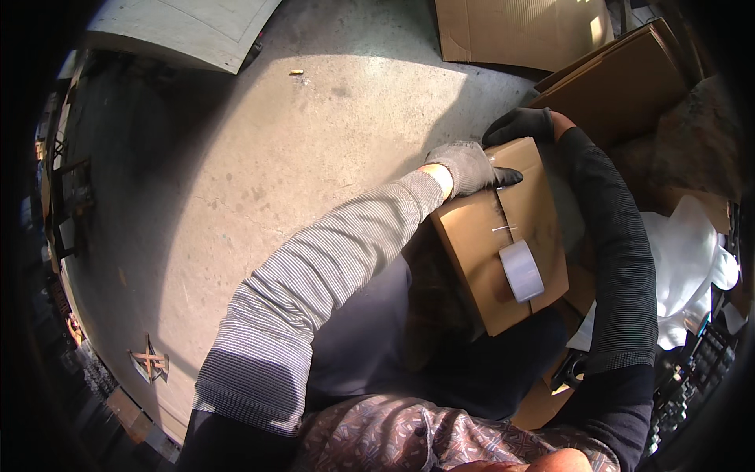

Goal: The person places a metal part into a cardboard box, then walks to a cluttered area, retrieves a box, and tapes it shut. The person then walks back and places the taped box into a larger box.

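Both gloved hands are clamped on the far end of a cardboard box [503, 236], so that's my landmark for everything below. Left hand [469, 167] lies flat over the box's far-left corner, fingers spread along the top flap. Right hand [521, 124] curls around the far edge just beside it. The box itself is resting on the lap, tilted, with a strip of grey tape [521, 270] stuck across the seam on its near half.

What worries me: all the holding happens at one end, so the near end of the box could slide off the knee toward the concrete floor [259, 157] on its left. That tape piece looks short too, and the seam beyond it seems open, so I reckon the flaps could pop up if the left palm lifts. White plastic wrap [692, 259] on the box's right could snag a sleeve.
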Demonstrator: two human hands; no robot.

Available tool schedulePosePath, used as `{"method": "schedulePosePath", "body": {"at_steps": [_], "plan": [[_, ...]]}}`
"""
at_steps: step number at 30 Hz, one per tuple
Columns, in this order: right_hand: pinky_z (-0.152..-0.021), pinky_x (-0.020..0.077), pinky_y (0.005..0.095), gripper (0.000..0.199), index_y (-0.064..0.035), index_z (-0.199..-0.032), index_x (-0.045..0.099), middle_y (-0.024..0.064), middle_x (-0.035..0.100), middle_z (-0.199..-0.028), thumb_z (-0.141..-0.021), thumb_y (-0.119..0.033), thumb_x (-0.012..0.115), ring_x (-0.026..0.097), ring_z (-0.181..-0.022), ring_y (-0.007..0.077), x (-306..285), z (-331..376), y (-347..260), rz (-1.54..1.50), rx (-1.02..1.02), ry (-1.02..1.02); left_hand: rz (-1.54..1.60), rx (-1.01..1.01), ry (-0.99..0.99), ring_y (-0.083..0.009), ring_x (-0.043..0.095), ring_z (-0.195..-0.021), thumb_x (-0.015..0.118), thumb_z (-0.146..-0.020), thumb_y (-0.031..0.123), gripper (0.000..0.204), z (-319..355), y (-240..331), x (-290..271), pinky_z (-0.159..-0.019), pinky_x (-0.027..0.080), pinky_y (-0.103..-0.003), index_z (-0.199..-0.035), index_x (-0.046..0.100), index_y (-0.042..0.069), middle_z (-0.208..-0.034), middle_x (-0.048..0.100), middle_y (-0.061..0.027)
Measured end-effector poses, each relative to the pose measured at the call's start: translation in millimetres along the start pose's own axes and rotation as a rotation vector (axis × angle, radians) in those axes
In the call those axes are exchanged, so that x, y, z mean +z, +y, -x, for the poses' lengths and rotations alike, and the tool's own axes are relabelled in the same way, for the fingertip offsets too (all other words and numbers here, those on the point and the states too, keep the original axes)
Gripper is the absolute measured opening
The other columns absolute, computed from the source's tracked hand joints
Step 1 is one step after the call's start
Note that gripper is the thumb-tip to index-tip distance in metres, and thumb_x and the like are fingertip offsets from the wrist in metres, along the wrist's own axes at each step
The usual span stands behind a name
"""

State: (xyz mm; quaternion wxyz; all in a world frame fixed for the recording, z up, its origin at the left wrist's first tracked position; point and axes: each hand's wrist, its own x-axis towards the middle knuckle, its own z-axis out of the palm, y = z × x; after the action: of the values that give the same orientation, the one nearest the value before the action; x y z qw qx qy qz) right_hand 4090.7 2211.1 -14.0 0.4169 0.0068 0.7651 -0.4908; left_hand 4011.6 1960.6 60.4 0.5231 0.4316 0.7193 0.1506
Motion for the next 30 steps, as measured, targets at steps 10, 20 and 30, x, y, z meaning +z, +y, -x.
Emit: {"method": "schedulePosePath", "body": {"at_steps": [10, 20, 30], "plan": [[-0.088, 0.0511, 0.0320, 0.030, -0.0002, -0.114, 0.074, 0.0081, 0.074, -0.108, -0.097, -0.024, 0.073, 0.064, -0.097, 0.0161, 1, -36, 8, 0.214, 0.028, 0.068, -0.047, -0.024, -0.035, -0.0378, 0.067, -0.122, 0.054, -0.087, 0.085, 0.105, 7, 9, -7, -0.106, 0.050, -0.041, -0.129, 0.067, -0.010, -0.126, 0.070, -0.0280], [-0.071, 0.0509, 0.0301, 0.025, 0.0011, -0.099, 0.077, 0.0040, 0.072, -0.086, -0.093, -0.023, 0.076, 0.061, -0.076, 0.0122, -6, -34, 8, -0.063, 0.038, 0.054, -0.045, -0.023, -0.003, -0.0342, 0.068, -0.121, 0.057, -0.086, 0.083, 0.101, 0, 7, -2, -0.105, 0.051, -0.041, -0.138, 0.062, -0.003, -0.128, 0.071, -0.0231], [-0.069, 0.0540, 0.0323, 0.027, -0.0003, -0.104, 0.077, 0.0075, 0.074, -0.084, -0.090, -0.024, 0.080, 0.064, -0.076, 0.0126, -20, -53, 32, -0.034, -0.076, -0.126, -0.112, -0.072, -0.014, -0.0333, 0.065, -0.126, 0.056, -0.088, 0.081, 0.098, -4, 7, 1, -0.108, 0.049, -0.041, -0.140, 0.061, -0.001, -0.133, 0.068, -0.0237]]}}
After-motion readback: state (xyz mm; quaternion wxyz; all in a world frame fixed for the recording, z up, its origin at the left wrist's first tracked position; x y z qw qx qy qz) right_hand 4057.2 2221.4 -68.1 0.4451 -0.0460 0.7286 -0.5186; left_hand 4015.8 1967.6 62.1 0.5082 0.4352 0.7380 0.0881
